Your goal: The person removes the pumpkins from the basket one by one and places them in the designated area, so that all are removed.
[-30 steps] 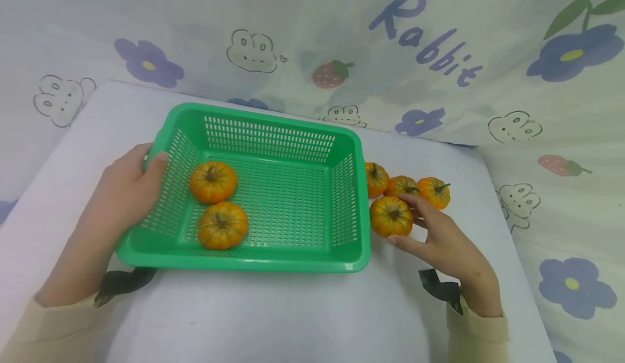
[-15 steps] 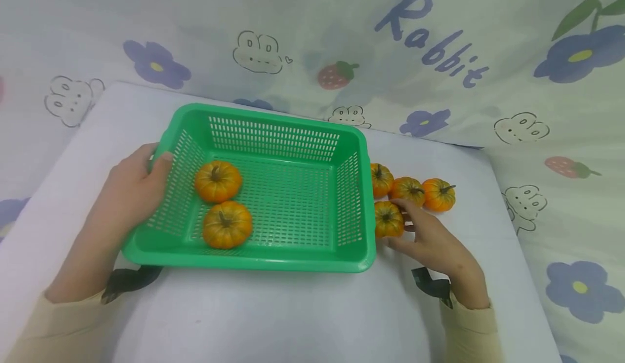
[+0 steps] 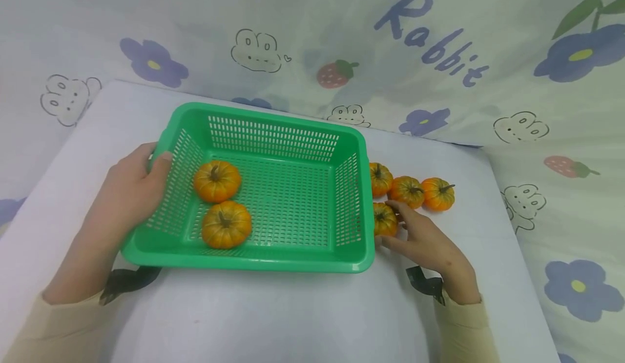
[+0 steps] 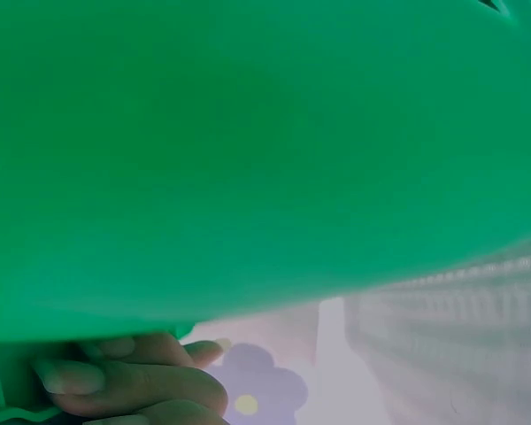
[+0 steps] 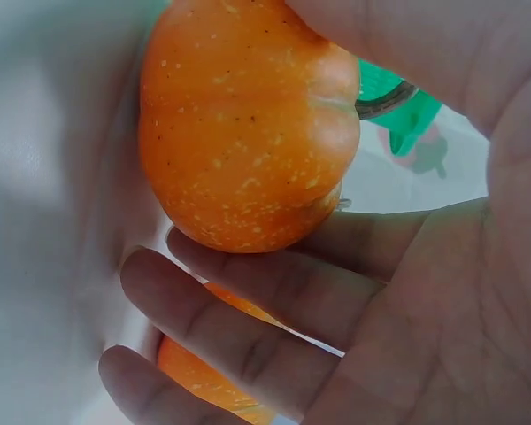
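Note:
My left hand [image 3: 134, 186] grips the left rim of a green plastic basket [image 3: 293, 262], thumb over the edge. In the left wrist view the basket wall [image 4: 248, 159] fills most of the frame, with curled fingers [image 4: 150, 390] below it. Two small orange pumpkins, one [image 3: 217, 182] behind the other [image 3: 227, 225], sit inside at the left. My right hand [image 3: 425, 243] holds another pumpkin [image 3: 386, 220] between thumb and fingers, beside the basket's right wall, which hides part of it. The right wrist view shows this pumpkin [image 5: 248, 133] between the thumb and index finger.
Outside the basket, behind my right hand, several pumpkins stand in a row: one [image 3: 380, 179] partly behind the rim, one [image 3: 407, 191] in the middle, one [image 3: 438, 193] at the right end. A white cloth covers the table [image 3: 273, 319]. A printed curtain [image 3: 303, 37] hangs behind.
My right hand and its pumpkin have shifted left, against or close to the basket's right side, so the rim covers more of the pumpkin. The left hand keeps its grip.

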A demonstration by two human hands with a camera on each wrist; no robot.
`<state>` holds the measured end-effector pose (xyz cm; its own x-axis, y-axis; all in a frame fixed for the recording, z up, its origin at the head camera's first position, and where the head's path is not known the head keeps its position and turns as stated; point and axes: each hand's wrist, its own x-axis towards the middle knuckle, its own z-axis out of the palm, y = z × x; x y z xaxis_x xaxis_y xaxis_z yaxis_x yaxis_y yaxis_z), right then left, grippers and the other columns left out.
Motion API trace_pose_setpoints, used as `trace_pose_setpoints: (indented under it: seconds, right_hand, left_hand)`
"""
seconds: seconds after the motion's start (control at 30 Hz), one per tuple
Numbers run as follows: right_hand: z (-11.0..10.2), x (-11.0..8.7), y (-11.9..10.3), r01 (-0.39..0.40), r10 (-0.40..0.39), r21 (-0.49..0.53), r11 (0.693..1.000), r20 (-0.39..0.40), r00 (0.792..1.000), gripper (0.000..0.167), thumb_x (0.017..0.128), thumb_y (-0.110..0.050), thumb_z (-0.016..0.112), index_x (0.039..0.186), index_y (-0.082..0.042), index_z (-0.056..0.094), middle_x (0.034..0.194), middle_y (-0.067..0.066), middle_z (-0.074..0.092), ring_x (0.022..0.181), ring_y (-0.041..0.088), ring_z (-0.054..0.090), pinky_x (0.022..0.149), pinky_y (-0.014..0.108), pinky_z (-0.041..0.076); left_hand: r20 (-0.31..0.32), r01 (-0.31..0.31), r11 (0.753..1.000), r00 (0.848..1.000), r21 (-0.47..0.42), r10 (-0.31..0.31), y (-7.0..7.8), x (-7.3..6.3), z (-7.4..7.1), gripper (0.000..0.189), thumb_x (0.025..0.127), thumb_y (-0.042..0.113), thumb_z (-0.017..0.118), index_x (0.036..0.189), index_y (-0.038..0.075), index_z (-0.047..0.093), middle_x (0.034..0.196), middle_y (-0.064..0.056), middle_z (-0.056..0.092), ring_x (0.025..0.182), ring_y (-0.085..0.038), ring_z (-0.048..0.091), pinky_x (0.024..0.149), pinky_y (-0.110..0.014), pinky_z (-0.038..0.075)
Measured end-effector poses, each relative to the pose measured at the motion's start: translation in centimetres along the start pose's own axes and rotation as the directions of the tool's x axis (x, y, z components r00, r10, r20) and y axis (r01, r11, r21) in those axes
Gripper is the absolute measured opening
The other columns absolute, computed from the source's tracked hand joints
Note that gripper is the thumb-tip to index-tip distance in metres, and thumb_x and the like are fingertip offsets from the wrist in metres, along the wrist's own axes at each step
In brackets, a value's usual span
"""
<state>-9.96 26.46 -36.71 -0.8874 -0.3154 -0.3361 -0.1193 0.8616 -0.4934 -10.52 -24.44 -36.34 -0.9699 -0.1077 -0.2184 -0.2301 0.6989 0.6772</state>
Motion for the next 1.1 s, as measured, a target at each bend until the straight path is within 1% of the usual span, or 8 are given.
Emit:
trace_pose_setpoints:
  seconds: [0.1,0.27,0.53,0.7,0.8,1.1]
  right_hand:
    - [0.12,0.11,0.06,-0.011,0.011,-0.002,1.000,-0.005,1.000,0.086,0.095,-0.050,0.075,0.158,-0.006,0.036,0.145,0.019,0.057,0.127,0.041,0.057,0.100,0.062,0.051]
    - [0.23,0.17,0.01,-0.030,0.030,-0.007,1.000,-0.014,0.999,0.089,0.094,-0.052,0.075,0.158,-0.005,0.036,0.142,0.019,0.059,0.125,0.039,0.058,0.099,0.060,0.052]
    - [0.29,0.39,-0.07,-0.024,0.024,-0.003,1.000,-0.031,0.999,0.086,0.095,-0.044,0.078,0.158,-0.002,0.036,0.146,0.021,0.056,0.125,0.041,0.059,0.099,0.060,0.052]
    - [0.35,0.45,-0.07,-0.026,0.026,0.003,1.000,-0.046,0.999,0.084,0.095,-0.037,0.079,0.157,-0.002,0.037,0.149,0.020,0.053,0.124,0.040,0.059,0.099,0.059,0.053]
    - [0.39,0.51,-0.08,-0.031,0.031,0.003,1.000,-0.051,0.998,0.084,0.094,-0.035,0.080,0.158,-0.001,0.036,0.151,0.020,0.051,0.123,0.040,0.059,0.099,0.059,0.053]
    - [0.52,0.59,0.00,-0.016,0.016,0.016,1.000,-0.053,0.998,0.085,0.094,-0.033,0.081,0.158,-0.001,0.036,0.153,0.020,0.049,0.123,0.039,0.059,0.100,0.058,0.052]
  left_hand:
    - [0.004,0.001,1.000,1.000,-0.006,-0.001,0.09,-0.05,-0.02,0.073,0.111,0.049,0.023,0.162,-0.004,0.023,0.118,-0.030,0.056,0.082,-0.037,0.063,0.055,-0.040,0.053]
    - [0.007,0.003,1.000,1.000,-0.006,-0.003,0.24,-0.18,-0.08,0.073,0.112,0.049,0.023,0.162,-0.004,0.022,0.119,-0.031,0.056,0.082,-0.036,0.063,0.055,-0.040,0.053]
    - [0.001,0.000,1.000,1.000,-0.007,0.000,0.16,-0.22,-0.07,0.073,0.111,0.049,0.023,0.162,-0.004,0.023,0.119,-0.030,0.056,0.083,-0.037,0.063,0.056,-0.039,0.052]
    - [0.002,-0.003,1.000,1.000,-0.021,0.003,0.15,-0.20,0.02,0.073,0.111,0.049,0.023,0.162,-0.004,0.022,0.117,-0.030,0.056,0.078,-0.035,0.064,0.054,-0.041,0.054]
    - [0.005,-0.004,1.000,1.000,-0.023,0.004,0.13,-0.18,0.04,0.073,0.111,0.048,0.023,0.163,-0.004,0.021,0.117,-0.030,0.056,0.076,-0.034,0.064,0.053,-0.041,0.054]
    - [0.003,-0.005,1.000,1.000,-0.006,0.005,-0.13,-0.07,0.01,0.074,0.111,0.049,0.023,0.162,-0.004,0.023,0.119,-0.031,0.056,0.082,-0.037,0.063,0.055,-0.039,0.053]
